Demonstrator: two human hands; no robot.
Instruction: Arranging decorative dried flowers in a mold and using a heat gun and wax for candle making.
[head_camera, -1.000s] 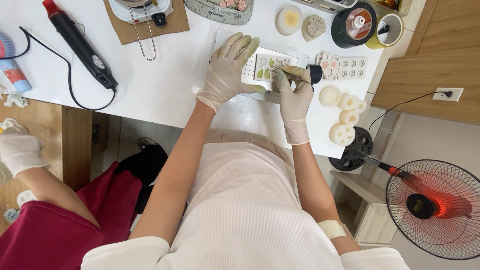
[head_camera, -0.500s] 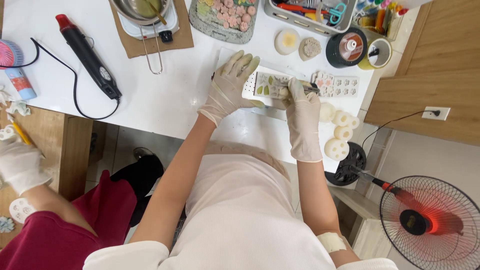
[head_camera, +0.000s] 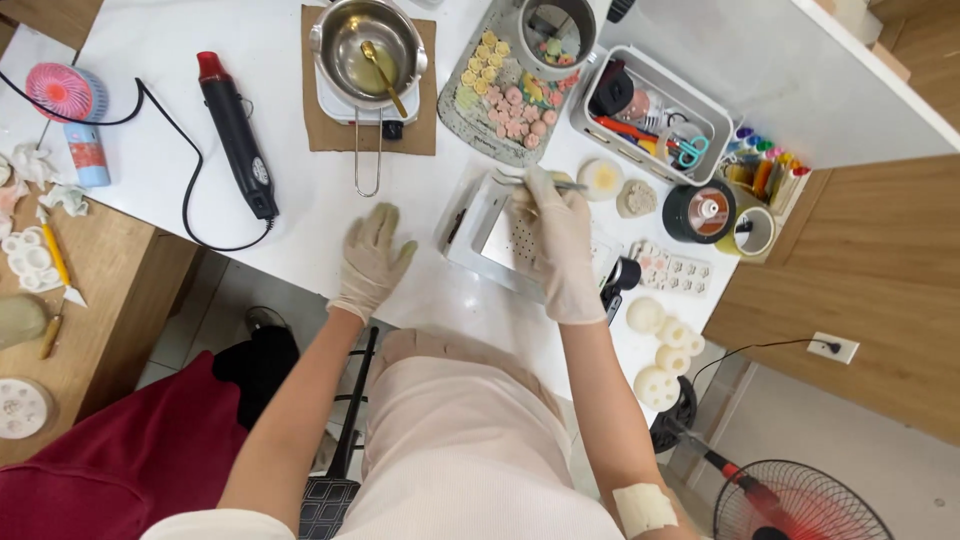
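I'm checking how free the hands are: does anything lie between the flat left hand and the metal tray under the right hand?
Nothing visible does. Only bare white table lies between the left hand and the tray. The right hand holds a thin tool over the tray.

Gloved left hand (head_camera: 372, 258) rested flat on the white surface (head_camera: 300, 215); right hand (head_camera: 560, 245) held tweezers (head_camera: 556, 184) over a white tray (head_camera: 480, 240).

1. Your white table (head_camera: 300, 230) carries a black heat gun (head_camera: 238, 135) and a brown mat (head_camera: 325, 130) under a steel pot (head_camera: 368, 45).
2. On it also lie a grey tray (head_camera: 655, 85), a white mould (head_camera: 672, 268), and round white pieces (head_camera: 662, 345), perhaps wax.
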